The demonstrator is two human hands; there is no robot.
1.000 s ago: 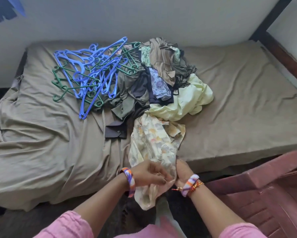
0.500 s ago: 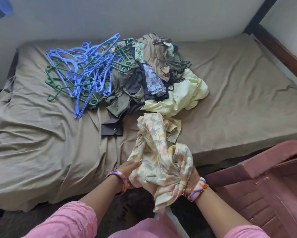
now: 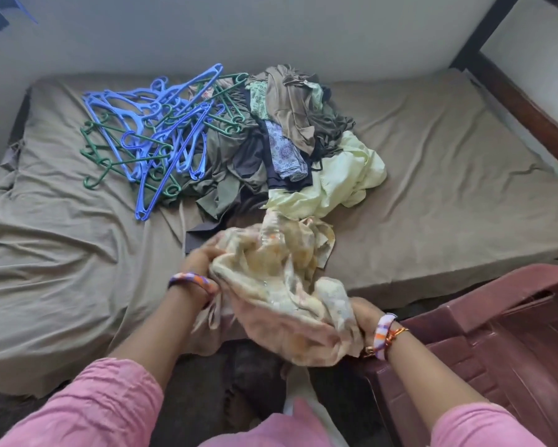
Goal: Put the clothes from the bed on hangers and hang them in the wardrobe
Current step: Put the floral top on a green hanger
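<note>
I see the bed (image 3: 432,195) carrying the clothes pile (image 3: 290,146) beside the hangers (image 3: 148,137). At its near edge, the floral garment (image 3: 271,285) is gripped by my left hand (image 3: 200,258) and right hand (image 3: 361,314), fingers curled into the cloth.

A cream floral cotton garment (image 3: 281,279), bunched and motion-blurred, is gripped at both ends; beyond it lie a heap of clothes (image 3: 290,150) and tangled blue and green plastic hangers (image 3: 152,137) (further left).
</note>
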